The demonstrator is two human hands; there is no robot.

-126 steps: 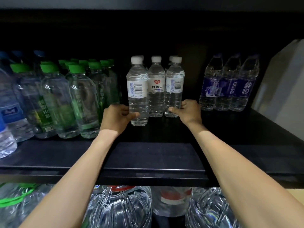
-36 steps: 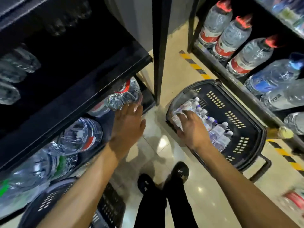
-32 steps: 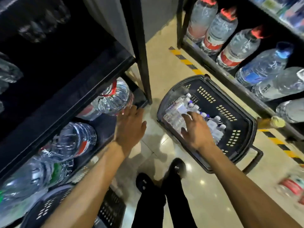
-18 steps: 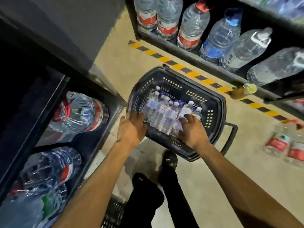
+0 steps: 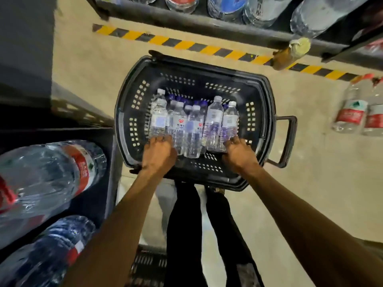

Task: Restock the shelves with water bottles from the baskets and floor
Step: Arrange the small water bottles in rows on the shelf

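A black plastic basket (image 5: 267, 104) stands on the floor in front of me. Several small clear water bottles with white caps (image 5: 192, 129) lie side by side in it. My left hand (image 5: 158, 155) reaches down onto the base of the leftmost bottle (image 5: 158, 119), fingers curled over its end. My right hand (image 5: 238, 154) does the same at the base of the rightmost bottle (image 5: 229, 123). Whether either hand has a firm grip is hidden by the backs of the hands.
Large water jugs (image 5: 47, 172) lie on the low black shelf at my left. Another shelf with big bottles (image 5: 259, 9) runs along the top behind yellow-black floor tape (image 5: 186, 45). Two red-labelled bottles (image 5: 352, 108) lie on the floor at right. My legs (image 5: 186, 235) stand below the basket.
I turned from the shelf down to the basket. Both hands moved from its near rim onto the bases of the outer bottles.
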